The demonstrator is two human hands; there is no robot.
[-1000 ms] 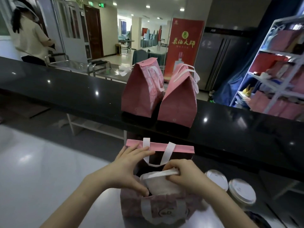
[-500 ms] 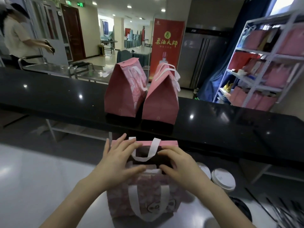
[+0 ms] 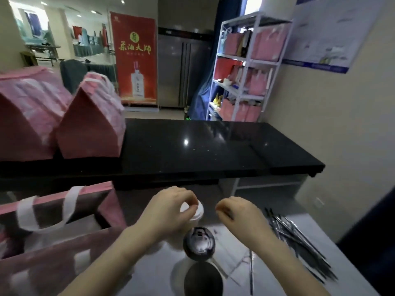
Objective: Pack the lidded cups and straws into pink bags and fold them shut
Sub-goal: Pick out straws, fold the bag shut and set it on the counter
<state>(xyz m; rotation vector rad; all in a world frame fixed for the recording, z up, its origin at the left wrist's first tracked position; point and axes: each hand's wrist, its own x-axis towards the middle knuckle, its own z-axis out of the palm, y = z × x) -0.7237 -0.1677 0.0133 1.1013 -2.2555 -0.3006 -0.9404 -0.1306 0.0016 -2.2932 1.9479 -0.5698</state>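
At lower left of the frame, an open pink bag (image 3: 64, 263) stands on the grey tabletop (image 3: 154, 265), mouth gaping, its contents too blurred to tell. Two folded pink bags (image 3: 92, 124) sit on the raised black tabletop (image 3: 213, 150) at upper left. Near centre, the left hand (image 3: 168, 212) curls its fingers over the lid of a white lidded cup (image 3: 195, 214), just right of the open bag. The right hand (image 3: 237, 212) hovers beside it, fingers clenched on nothing, near the straws (image 3: 299, 242).

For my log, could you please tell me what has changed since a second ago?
Both hands left the open bag and moved right: the left hand now grips a cup by its lid, the right hand curled beside it, empty. Two folded bags stayed on the counter.
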